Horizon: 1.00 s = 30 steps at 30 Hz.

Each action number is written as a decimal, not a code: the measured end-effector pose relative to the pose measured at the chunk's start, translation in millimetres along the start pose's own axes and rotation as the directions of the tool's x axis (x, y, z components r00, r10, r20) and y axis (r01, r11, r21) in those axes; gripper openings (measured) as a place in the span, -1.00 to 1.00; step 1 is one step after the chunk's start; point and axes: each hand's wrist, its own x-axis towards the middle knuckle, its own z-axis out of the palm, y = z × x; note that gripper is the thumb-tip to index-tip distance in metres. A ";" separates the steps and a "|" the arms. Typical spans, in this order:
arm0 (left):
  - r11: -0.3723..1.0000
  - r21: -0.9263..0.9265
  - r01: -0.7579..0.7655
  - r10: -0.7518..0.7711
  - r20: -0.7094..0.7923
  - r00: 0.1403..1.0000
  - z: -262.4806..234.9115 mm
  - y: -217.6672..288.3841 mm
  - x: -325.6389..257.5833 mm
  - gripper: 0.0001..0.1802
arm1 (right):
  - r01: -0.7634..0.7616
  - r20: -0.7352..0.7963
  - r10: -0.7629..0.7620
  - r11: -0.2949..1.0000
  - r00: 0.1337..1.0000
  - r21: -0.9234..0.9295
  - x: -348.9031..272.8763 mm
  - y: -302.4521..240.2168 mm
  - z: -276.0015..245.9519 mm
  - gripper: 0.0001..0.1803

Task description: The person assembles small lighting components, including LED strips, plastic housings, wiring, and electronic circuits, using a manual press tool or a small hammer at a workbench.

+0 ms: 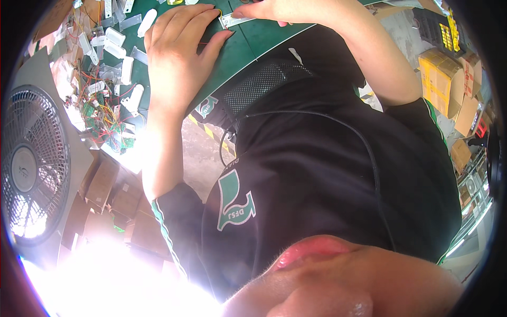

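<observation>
My right hand reaches in at the top of the view, its fingers closed on a small flat white piece with holes or marks at its end. My left hand lies on the green table just left of that piece. Its thumb and forefinger stand apart on either side of the piece's end, and I cannot make out anything gripped between them. A thin yellow wire curves beside the forefinger, and a bit of red wire shows near the thumb. The right fingertips are partly cut off by the frame.
Left of my left hand lie several white plastic housings and a tangle of coloured wires with small green circuit boards. A fan stands at the far left. Cardboard boxes are stacked on the right.
</observation>
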 end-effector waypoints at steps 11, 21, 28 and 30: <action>0.999 -0.010 0.030 -0.031 -0.022 0.999 2.8 -0.8 -2.7 -0.60 | -0.034 0.047 0.032 0.999 0.998 0.040 -2.9 -9.9 -8.3 -0.65; 1.000 0.004 0.029 -0.028 -0.038 0.999 2.4 -1.4 -2.2 -0.68 | -0.077 0.065 0.076 0.997 0.995 0.024 -4.4 -11.7 -11.3 -0.63; 0.997 -0.017 0.075 -0.076 -0.072 0.995 9.5 -11.8 -10.7 -0.66 | -0.090 0.056 0.086 0.993 0.995 0.075 -2.2 -6.1 -6.7 -0.59; 0.996 -0.027 0.079 -0.081 -0.064 0.995 8.1 -11.3 -9.6 -0.66 | -0.206 0.112 0.183 0.942 0.977 0.266 -1.7 -4.9 -6.7 -0.59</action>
